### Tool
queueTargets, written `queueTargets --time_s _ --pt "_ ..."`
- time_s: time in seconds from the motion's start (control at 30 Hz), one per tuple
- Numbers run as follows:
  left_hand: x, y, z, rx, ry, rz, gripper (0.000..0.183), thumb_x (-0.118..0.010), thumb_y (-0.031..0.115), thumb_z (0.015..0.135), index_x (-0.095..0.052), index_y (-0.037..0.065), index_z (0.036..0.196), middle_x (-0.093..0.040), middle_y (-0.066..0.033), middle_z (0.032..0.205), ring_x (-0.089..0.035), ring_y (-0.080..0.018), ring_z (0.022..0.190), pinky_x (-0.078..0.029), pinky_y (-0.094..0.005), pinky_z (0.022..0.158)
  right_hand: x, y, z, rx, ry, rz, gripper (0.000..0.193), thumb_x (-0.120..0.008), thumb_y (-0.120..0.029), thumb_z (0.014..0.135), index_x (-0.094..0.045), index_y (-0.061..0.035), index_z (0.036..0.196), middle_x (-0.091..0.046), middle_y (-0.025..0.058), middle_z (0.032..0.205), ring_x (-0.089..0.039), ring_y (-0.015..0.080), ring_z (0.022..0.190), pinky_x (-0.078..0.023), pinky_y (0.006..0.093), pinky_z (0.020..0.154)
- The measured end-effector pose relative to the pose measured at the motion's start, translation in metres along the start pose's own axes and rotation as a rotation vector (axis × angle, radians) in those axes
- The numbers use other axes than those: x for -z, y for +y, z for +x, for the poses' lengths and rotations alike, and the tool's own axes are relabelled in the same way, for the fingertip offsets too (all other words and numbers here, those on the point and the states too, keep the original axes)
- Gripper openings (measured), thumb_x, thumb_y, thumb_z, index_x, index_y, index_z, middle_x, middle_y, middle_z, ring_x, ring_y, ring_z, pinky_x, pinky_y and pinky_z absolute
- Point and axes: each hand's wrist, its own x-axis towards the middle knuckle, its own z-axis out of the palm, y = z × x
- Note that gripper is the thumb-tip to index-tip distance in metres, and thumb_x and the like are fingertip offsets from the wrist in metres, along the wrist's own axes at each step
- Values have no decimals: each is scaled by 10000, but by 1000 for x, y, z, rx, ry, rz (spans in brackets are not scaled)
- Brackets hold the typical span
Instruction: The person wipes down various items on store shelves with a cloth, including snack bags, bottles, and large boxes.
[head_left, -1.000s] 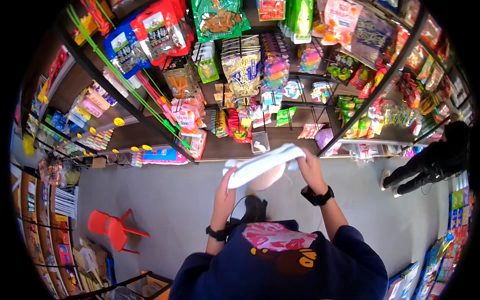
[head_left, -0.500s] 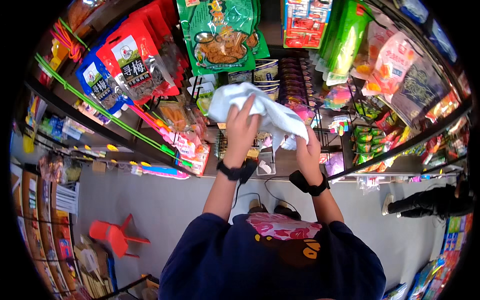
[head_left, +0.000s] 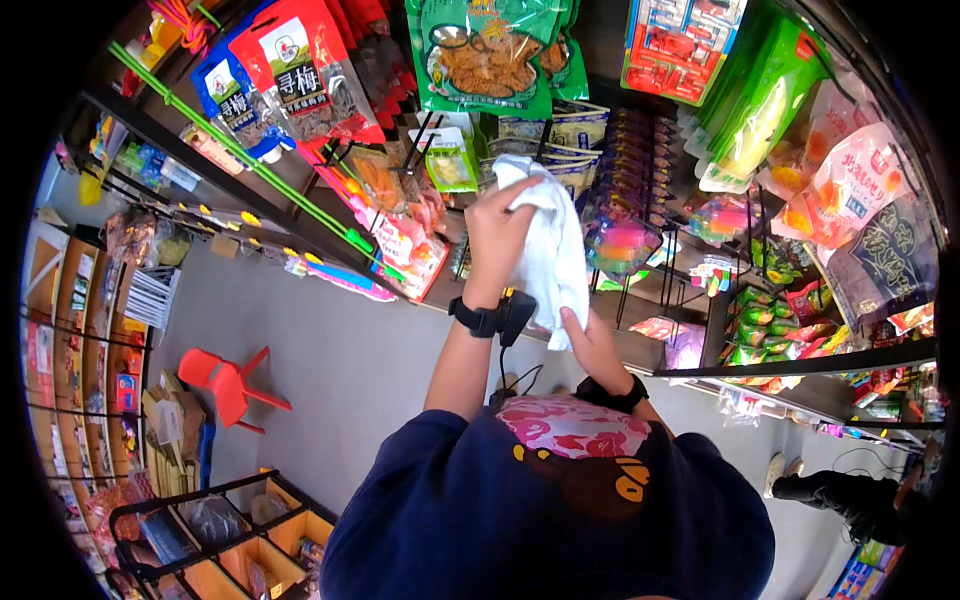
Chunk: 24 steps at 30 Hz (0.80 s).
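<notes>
A white cloth [head_left: 550,235] hangs between my two hands in front of the snack shelves. My left hand [head_left: 497,230] grips its upper part, fingers closed with the cloth bunched in them. Lower down and to the right, my right hand [head_left: 590,338] pinches the cloth's lower edge. Just beyond the cloth hang small pouches [head_left: 568,165], with a small green and white packet [head_left: 450,163] to their left. A multicoloured packet [head_left: 622,243] hangs close to the cloth's right side.
Green snack bags [head_left: 485,60] and red pouches [head_left: 300,75] hang ahead. Long green sticks [head_left: 230,140] slant across the left shelf. A red stool [head_left: 230,385] stands on the floor at left, near a divided wooden bin [head_left: 265,565]. Another person's leg [head_left: 830,490] shows at right.
The cloth has gone from spread sideways to hanging upright. My right hand has come lower and closer to my body. The view has shifted, bringing the divided bin further into sight.
</notes>
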Motion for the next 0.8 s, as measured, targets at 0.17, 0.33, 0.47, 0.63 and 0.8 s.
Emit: queueTargets --time_s 0.17,0.33,0.47,0.63,0.8 --pt "-7 -6 6 -129 97 -21 352 -589 21 729 -714 118 1043 -588 -174 708 -590 -267 619 -465 -331 591 4 15 7 -75 -11 371 354 -464 -267 1003 -551 43 1150 -668 67 853 -644 138 771 -491 271 678" --pt "-4 -2 -11 -342 100 358 433 -640 17 716 -693 165 1120 -558 -144 718 -568 -304 602 -468 -354 560 16 15 8 -15 -57 50 352 -474 -274 1000 -565 38 1137 -662 58 867 -639 116 775 -483 262 661" --pt "-6 -19 -17 -416 151 187 465 -645 -51 696 -696 134 1120 -572 -138 712 -588 -270 586 -471 -337 545 10 20 -4 -82 -16 326 366 -451 -265 1007 -518 28 1216 -654 84 957 -662 156 811 -505 277 692" --pt "-2 -20 -10 -334 92 24 411 -624 -67 719 -709 105 1083 -645 -157 789 -626 -224 658 -480 -283 619 14 13 -8 -90 35 210 368 -449 -256 1007 -507 26 1237 -653 91 973 -669 168 824 -507 281 718" --pt "1 -11 11 -148 26 -101 345 -550 -5 753 -707 74 1049 -668 -157 808 -641 -182 691 -486 -262 645 11 28 2 23 103 85 328 -499 -247 984 -575 24 1152 -654 60 878 -606 102 772 -474 271 693"
